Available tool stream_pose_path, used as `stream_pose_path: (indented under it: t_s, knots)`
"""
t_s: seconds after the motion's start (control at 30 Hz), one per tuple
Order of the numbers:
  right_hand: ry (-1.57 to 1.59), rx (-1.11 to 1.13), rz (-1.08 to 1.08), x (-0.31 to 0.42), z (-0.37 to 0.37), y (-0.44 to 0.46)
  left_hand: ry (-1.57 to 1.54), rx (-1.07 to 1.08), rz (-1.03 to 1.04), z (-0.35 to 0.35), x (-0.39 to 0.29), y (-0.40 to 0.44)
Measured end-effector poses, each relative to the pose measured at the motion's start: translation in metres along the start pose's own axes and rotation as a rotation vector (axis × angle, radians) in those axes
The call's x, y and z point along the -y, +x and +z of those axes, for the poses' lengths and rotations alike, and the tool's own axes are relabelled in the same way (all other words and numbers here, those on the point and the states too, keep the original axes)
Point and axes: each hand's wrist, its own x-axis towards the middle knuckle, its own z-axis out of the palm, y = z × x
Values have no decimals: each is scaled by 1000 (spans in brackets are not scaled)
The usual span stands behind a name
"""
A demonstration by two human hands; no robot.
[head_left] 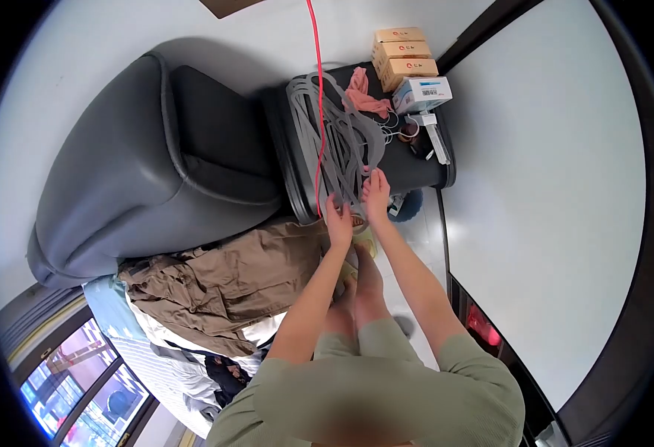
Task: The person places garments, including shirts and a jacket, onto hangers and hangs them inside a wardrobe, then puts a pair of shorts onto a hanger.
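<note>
A bundle of grey hangers or looped strips (334, 134) lies over the left part of a black bedside cabinet (405, 173). At its near end, my left hand (337, 217) has its fingers closed round the grey pieces. My right hand (376, 192) is closed at the bundle's lower right edge, just beside my left hand. A red cord (319, 97) hangs down across the bundle. Right of the bundle lie a pink cloth (364, 93) and a white cable (398, 135).
Brown boxes (409, 71) and a white box (422, 94) stand at the cabinet's far right. Brown clothing (223, 283) lies on the bed, beside a grey padded headboard (118, 164). A blue bin (409, 206) is beside the cabinet, right of my hands.
</note>
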Motion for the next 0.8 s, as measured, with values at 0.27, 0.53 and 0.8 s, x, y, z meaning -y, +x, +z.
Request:
stream_pose_path:
  t_s: [0.27, 0.53, 0.8]
  knots:
    - [40, -115, -68, 14, -2, -66, -270, 29, -200, -8, -29, -9]
    - [-121, -351, -303, 68, 3, -88, -304, 195, -89, -8, -84, -39]
    - [159, -359, -347, 166, 36, -100, -401, 300, -106, -14, -123, -67]
